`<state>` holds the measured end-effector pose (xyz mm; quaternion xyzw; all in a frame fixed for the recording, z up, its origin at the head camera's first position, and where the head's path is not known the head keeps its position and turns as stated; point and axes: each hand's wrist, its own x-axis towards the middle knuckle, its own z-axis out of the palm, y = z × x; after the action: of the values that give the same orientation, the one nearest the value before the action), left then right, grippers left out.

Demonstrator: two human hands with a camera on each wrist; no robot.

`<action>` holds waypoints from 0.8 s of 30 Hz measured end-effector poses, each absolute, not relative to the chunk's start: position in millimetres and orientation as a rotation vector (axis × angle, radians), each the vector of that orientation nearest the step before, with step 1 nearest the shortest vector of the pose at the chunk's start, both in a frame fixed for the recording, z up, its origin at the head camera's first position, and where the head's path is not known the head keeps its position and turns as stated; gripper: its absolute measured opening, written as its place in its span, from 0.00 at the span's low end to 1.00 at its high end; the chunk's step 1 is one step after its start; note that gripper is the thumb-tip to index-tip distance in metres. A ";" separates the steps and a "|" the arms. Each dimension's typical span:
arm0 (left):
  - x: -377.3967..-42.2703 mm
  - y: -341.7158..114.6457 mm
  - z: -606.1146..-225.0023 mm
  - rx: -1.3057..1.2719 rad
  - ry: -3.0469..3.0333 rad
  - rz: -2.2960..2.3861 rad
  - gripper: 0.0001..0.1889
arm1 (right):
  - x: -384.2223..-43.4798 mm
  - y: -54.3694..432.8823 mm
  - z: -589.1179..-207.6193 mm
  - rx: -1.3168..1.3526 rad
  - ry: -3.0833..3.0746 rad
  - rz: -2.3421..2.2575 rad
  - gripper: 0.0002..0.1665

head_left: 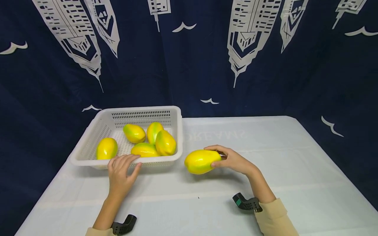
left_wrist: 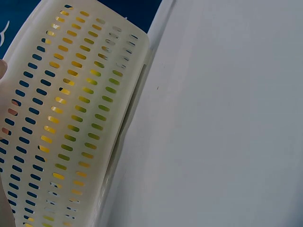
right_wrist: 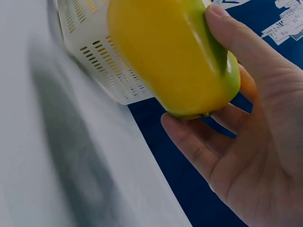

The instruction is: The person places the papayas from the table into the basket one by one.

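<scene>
A yellow mango (head_left: 202, 161) with a green patch is in my right hand (head_left: 233, 160), its thumb and fingers round the right end. In the right wrist view the thumb lies along the mango (right_wrist: 165, 52) and fingertips touch its end. A shadow falls on the table below it. To its left stands a white perforated basket (head_left: 177, 131) with several yellow-green mangoes (head_left: 166, 143) inside. My left hand (head_left: 121, 173) grips the near rim, fingers over the edge. In the left wrist view the basket's slotted wall (left_wrist: 57, 85) fills the left side, and only bits of that hand show.
Both stand over a table with a white cloth (head_left: 183, 209). Behind it hangs a dark blue curtain (head_left: 195, 72) with white building prints. Each wrist wears a black camera mount, one on the left (head_left: 124, 225) and one on the right (head_left: 246, 202).
</scene>
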<state>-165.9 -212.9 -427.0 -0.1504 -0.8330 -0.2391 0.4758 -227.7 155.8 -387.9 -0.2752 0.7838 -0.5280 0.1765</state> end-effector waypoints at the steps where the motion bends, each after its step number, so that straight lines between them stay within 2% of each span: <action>1: -165.9 -212.9 -427.0 -0.367 -2.036 -0.584 0.23 | -227.4 155.7 -387.3 -0.779 2.214 -1.507 0.29; 11: -166.7 -213.2 -426.9 -0.362 -2.042 -0.584 0.24 | -223.1 145.5 -381.3 -0.801 2.225 -1.631 0.29; 24: -166.9 -213.2 -426.6 -0.370 -2.035 -0.591 0.23 | -216.4 117.7 -381.4 -0.683 2.276 -1.873 0.31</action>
<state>-166.9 -213.2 -426.6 -0.1515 -0.8324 -0.2416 0.4752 -216.4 117.7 -381.4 -0.2255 0.7509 -0.6180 0.0581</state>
